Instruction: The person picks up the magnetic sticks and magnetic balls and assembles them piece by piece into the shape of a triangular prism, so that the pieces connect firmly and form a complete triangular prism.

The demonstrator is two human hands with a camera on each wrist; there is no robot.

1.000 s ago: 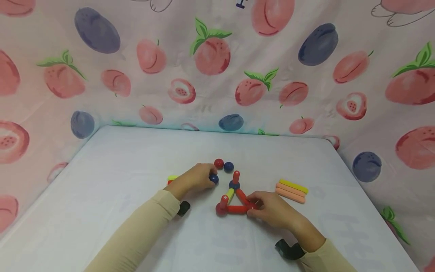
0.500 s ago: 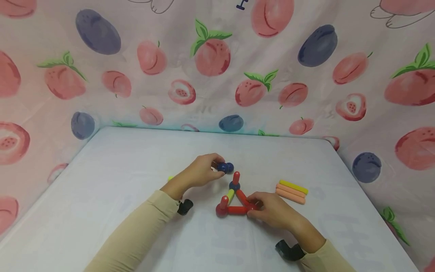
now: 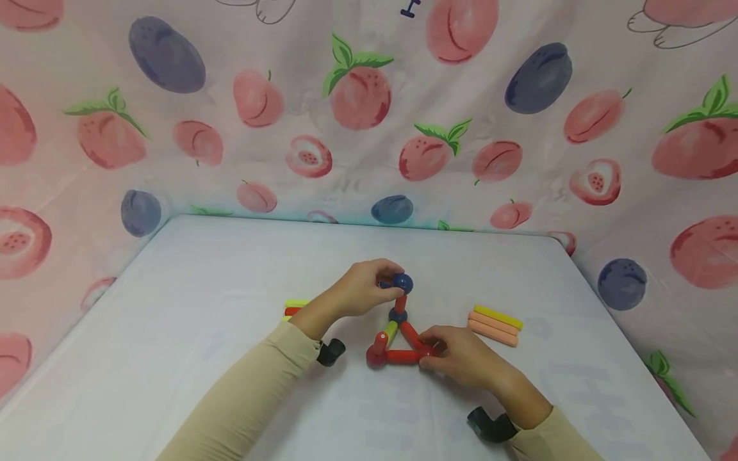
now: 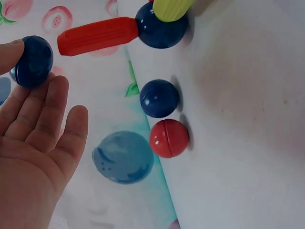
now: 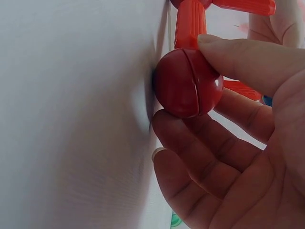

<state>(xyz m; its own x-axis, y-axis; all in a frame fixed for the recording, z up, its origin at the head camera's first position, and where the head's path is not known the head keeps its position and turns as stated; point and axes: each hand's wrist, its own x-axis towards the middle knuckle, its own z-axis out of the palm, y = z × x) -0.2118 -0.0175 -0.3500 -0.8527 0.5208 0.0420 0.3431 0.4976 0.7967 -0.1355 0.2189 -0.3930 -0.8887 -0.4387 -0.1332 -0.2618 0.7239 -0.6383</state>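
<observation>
My left hand (image 3: 366, 288) pinches a blue ball (image 3: 403, 283) between thumb and fingers. In the left wrist view this ball (image 4: 37, 62) is a small gap away from the tip of an upright red stick (image 4: 97, 36). That stick rises from the blue corner ball (image 3: 398, 314) of a triangle of magnetic sticks and balls. Two red sticks and a yellow-green stick (image 3: 390, 331) form its sides. Another short red stick (image 3: 380, 341) stands on the red ball (image 3: 376, 357) at the left corner. My right hand (image 3: 464, 355) holds the right corner's red ball (image 5: 186, 83), thumb touching a red stick (image 5: 190, 24).
A loose blue ball (image 4: 159, 98) and a red ball (image 4: 169, 138) lie side by side on the white table (image 3: 230, 256). Yellow-green and red sticks (image 3: 293, 312) lie left, partly behind the left arm. One yellow and two peach sticks (image 3: 492, 327) lie right.
My left hand has carried the blue ball from left of the triangle, past the loose balls, rightward to the top of the upright red stick. The right hand stays put.
</observation>
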